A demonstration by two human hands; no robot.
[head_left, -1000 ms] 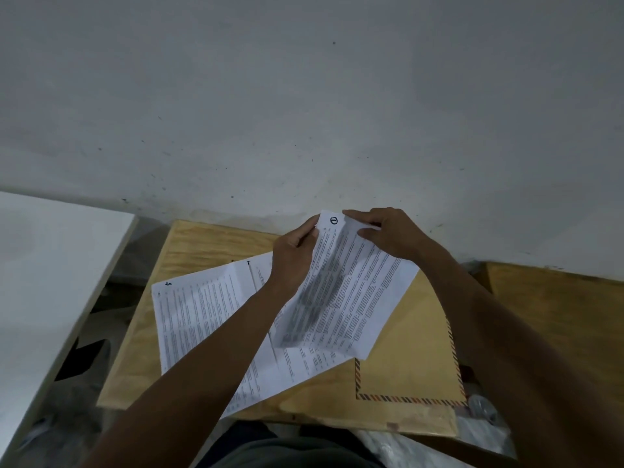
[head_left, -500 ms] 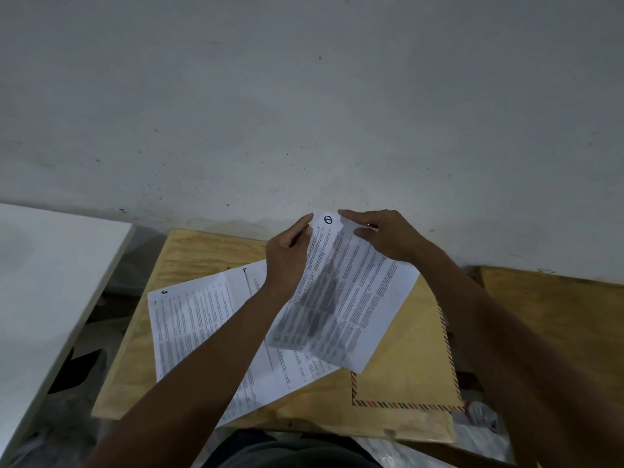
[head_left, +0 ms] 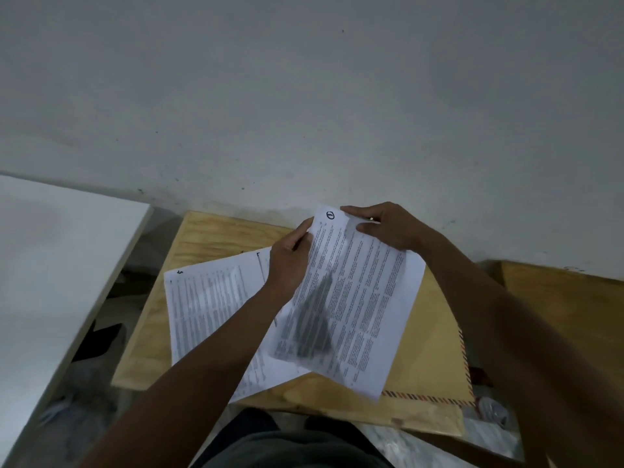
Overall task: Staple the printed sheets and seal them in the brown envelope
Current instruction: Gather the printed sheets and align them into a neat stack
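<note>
a wooden counter [head_left: 202, 238] carries a brown envelope [head_left: 429, 346] at its right edge and printed sheets [head_left: 206, 305] at centre. both hands pinch one raised sheet [head_left: 358, 298] by its top corners: left hand [head_left: 287, 265], right hand [head_left: 388, 228].

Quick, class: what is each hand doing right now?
Left hand: closed on the printed sheet's left edge.
Right hand: closed on the same sheet's top corner.
</note>
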